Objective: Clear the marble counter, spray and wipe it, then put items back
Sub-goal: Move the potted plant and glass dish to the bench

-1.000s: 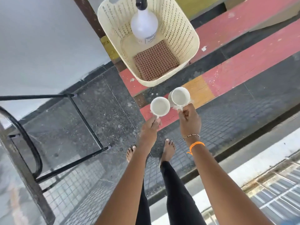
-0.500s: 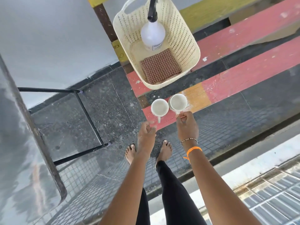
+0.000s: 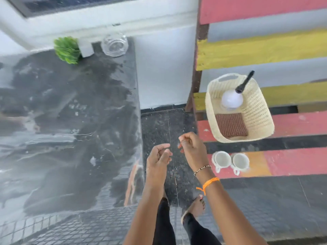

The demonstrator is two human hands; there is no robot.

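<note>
The dark marble desk [image 3: 70,129] lies to the left of the left hand [image 3: 158,157], its right edge just beside that hand, and at its far end, well beyond both hands, stand a green plant [image 3: 66,49], a white block [image 3: 85,47] and a glass jar [image 3: 114,44] close to the wall. Both hands hang over the bare floor strip between the desk and the painted slat bench [image 3: 292,160], each grip loosely curled and holding nothing, the right hand [image 3: 192,147] near the left. Just right of the right hand two white cups [image 3: 231,160] sit side by side near the bench's edge, and beyond them a cream basket [image 3: 256,110] holds a spray bottle [image 3: 231,99] and a checked cloth [image 3: 231,125].
</note>
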